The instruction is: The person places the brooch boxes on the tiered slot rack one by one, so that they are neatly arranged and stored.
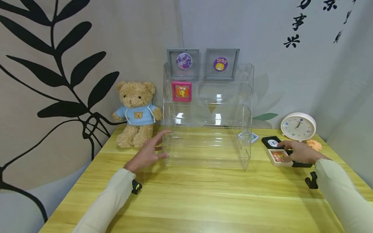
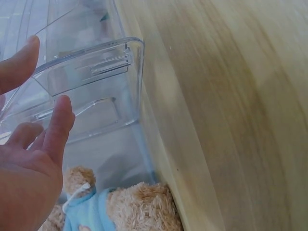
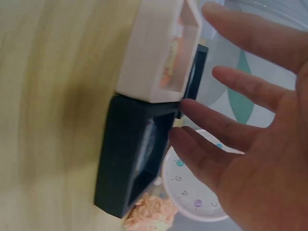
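My left hand is at the left side of a clear acrylic tiered rack, thumb and fingers spread apart; the left wrist view does not settle whether they touch it. At the right, my right hand hovers over several small square frames, its fingers extended and holding nothing. Below it are a cream frame with an orange-red picture and a black frame. Another black frame, with a round white badge, is just behind. On the rack stand two grey frames with round badges and a pink frame.
A teddy bear in a blue top sits left of the rack. Behind the small frames stands a round white clock, beside an orange fluffy thing. A pale frame lies by the rack's right rear on the wooden table.
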`<state>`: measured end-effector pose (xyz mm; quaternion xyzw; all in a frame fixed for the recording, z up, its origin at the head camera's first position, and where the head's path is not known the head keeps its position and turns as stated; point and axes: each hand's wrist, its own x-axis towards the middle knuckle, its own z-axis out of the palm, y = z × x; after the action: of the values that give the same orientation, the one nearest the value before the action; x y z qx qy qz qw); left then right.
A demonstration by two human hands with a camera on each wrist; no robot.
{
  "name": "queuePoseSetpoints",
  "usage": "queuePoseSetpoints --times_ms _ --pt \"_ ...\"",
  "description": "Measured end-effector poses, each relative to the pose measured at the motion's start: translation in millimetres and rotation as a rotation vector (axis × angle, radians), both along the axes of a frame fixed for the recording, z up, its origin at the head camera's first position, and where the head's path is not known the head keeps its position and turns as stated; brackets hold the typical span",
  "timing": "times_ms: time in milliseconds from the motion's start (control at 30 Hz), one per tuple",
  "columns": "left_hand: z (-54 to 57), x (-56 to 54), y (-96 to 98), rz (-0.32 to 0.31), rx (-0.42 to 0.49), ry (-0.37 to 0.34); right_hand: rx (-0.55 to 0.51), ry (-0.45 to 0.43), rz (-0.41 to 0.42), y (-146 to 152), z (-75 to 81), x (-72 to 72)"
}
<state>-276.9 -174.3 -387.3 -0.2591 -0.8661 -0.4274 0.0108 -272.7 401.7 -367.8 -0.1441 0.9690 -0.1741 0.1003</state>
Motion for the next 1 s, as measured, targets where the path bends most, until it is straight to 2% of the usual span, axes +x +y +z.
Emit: queuePoseSetpoints --times_ms 133,333,467,567,733,833,1000 --pt "-0.1 0.8 -0.4 -0.003 0.010 -0.012 0.043 0.060 0.020 -5 -5.8 1.3" --pt "1.4 1.4 -2.4 -0.006 0.012 -0.003 0.166 0.164 0.056 -17 -8.8 7.0" --pt "2.7 0.6 -2.6 0.000 0.005 0.015 0.162 0.153 0.026 -23 -9.0 7.6" --pt "2.6 0.4 -2.1 0.001 0.003 0.010 0.141 0.099 -0.004 -27 -10.1 7.2" --pt "0.6 1.3 -1.3 0.005 0.005 -0.006 0.181 0.035 -0.005 -31 -14.2 7.1" --pt "0.0 1.5 -0.8 0.006 0.009 -0.010 0.181 0.049 0.003 -32 -16.6 8.5" --pt "-2.0 -0.7 -0.7 -0.005 0.022 -0.013 0.113 0.077 -0.026 -34 -20.8 14.5"
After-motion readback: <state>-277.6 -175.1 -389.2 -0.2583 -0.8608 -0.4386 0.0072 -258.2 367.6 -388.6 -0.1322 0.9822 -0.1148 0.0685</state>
